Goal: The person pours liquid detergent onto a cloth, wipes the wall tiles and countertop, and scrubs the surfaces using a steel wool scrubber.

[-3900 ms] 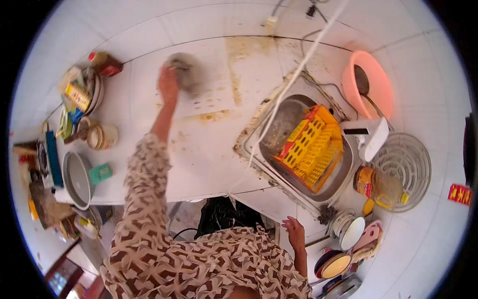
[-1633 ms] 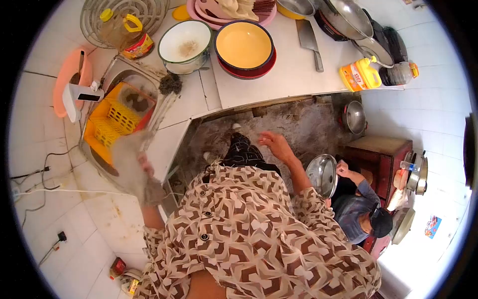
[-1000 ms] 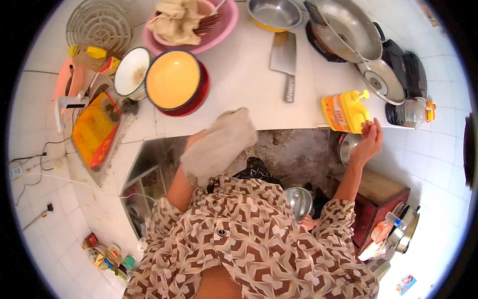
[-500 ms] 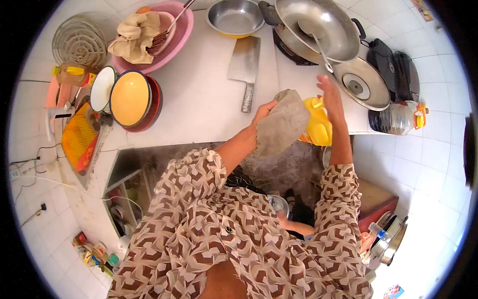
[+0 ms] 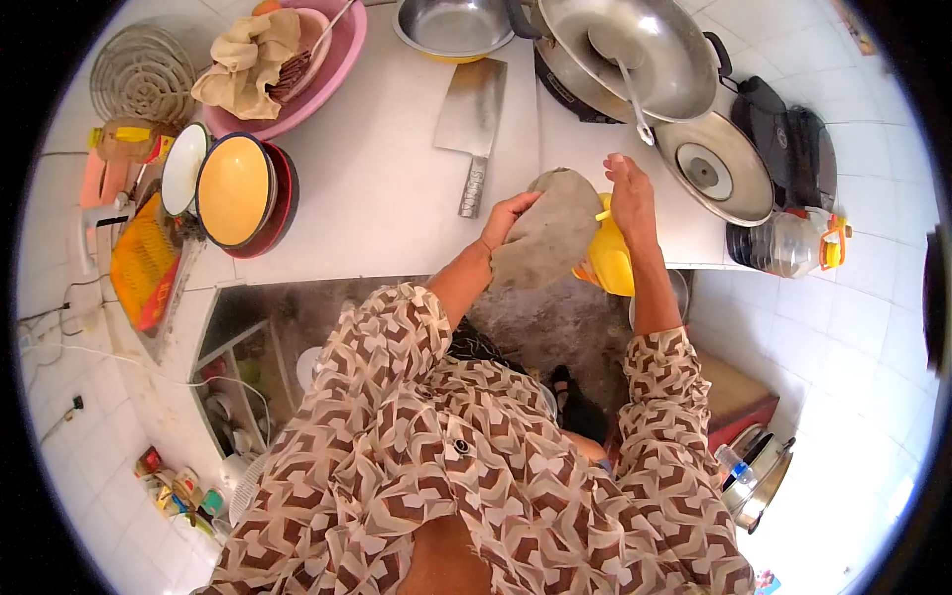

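Note:
My left hand (image 5: 508,220) grips a grey-brown cloth (image 5: 546,230), its fingers closed over the cloth's left edge. The cloth lies against the left side of a yellow plastic jug (image 5: 610,266), covering part of it. My right hand (image 5: 632,198) is at the top of the jug, by its handle and neck, with the fingers bent and close together; its grip is partly hidden. Both hands and the jug are at the front edge of the white counter (image 5: 377,213). Beyond my left hand lies a cleaver (image 5: 476,119), its handle toward me.
A wok (image 5: 684,59) with a ladle (image 5: 635,99) sits at the back right, near a large metal lid (image 5: 724,169) and clear bottle (image 5: 783,243). Enamel bowls (image 5: 235,190), a pink basin (image 5: 327,79) and a metal basin (image 5: 451,25) stand left and back. Another person's foot (image 5: 562,382) shows below.
My right hand has drawn in a little closer to the cloth, and the jug shows less of its top. The view has shifted slightly. My left hand still grips the cloth.

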